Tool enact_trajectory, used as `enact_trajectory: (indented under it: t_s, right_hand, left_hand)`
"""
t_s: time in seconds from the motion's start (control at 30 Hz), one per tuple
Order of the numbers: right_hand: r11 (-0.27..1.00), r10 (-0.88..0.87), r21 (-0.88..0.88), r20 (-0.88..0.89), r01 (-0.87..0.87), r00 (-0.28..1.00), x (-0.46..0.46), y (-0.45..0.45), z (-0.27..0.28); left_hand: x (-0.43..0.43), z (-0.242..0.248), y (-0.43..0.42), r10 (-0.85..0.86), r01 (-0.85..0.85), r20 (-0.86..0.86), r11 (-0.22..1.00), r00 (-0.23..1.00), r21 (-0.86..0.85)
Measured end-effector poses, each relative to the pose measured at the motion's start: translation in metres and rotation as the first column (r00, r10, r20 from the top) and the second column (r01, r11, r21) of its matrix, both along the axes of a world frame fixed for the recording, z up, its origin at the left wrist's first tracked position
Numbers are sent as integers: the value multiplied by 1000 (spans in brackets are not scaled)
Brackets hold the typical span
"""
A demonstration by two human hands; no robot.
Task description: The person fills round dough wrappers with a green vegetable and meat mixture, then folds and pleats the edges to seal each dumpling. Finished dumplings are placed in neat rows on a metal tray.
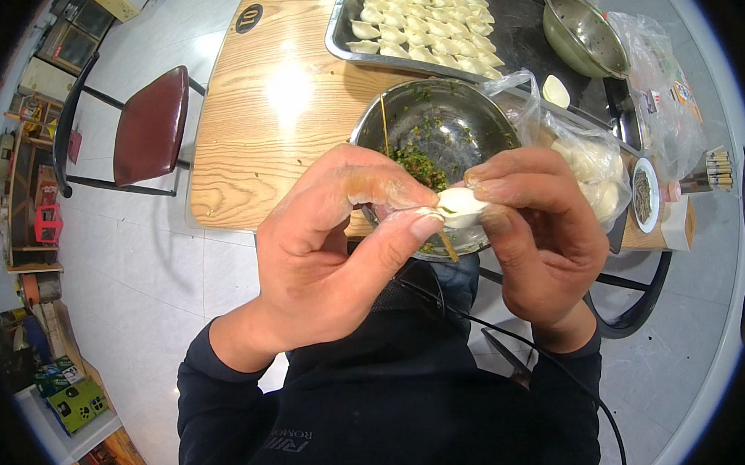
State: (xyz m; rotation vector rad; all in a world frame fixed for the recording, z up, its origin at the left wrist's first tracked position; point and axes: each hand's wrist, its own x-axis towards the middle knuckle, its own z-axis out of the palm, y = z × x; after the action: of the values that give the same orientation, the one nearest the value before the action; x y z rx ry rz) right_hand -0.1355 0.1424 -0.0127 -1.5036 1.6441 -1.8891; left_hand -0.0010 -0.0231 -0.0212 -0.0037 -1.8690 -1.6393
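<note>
Between my two hands, above the near part of a steel mixing bowl, is a partly closed dumpling [461, 206] with a bit of green filling showing at its left opening. My left hand [341, 247] pinches one end between thumb and forefinger. The other end sits between the thumb and fingers of my right hand [546, 223]. Chopped green filling [421, 167] lies in the steel bowl [461, 117], partly hidden by my hands. A thin wooden stick [384, 124] leans inside the bowl, and a stick end [450, 247] shows below the dumpling.
Behind the bowl, a metal tray [337, 35] bears rows of folded dumplings [428, 21], a second steel bowl [583, 32] and some loose wrappers [555, 91]. A plastic bag of wrappers [597, 176] lies to the right, beside a small white dish [645, 196]. A chair [152, 127] stands left of the wooden table [248, 144].
</note>
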Motion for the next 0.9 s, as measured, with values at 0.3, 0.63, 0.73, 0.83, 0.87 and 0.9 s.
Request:
enact_trajectory:
  t_s: [0.3,0.63,0.73,0.83,0.87,0.9]
  right_hand:
    - [995,-82,46,-89,86,993,3,-4,4]
    - [996,-67,46,-162,75,984,3,-7,5]
    - [995,-73,58,-187,85,980,4,-7,5]
    - [994,-86,58,-163,97,983,5,-8,5]
    - [994,-85,58,-161,96,983,5,-8,5]
    - [995,-85,47,-157,93,984,5,-9,5]
  left_hand:
    - [7,9,-7,-14,22,72,993,997,-114]
    - [10,12,-13,21,-3,61,958,998,-288]
    - [4,9,-14,101,-105,-31,909,994,-404]
    - [0,9,-12,104,-127,-84,924,991,-361]
    - [1,10,-11,99,-113,-58,919,993,-378]
    - [3,12,-10,95,-100,-32,913,995,-395]
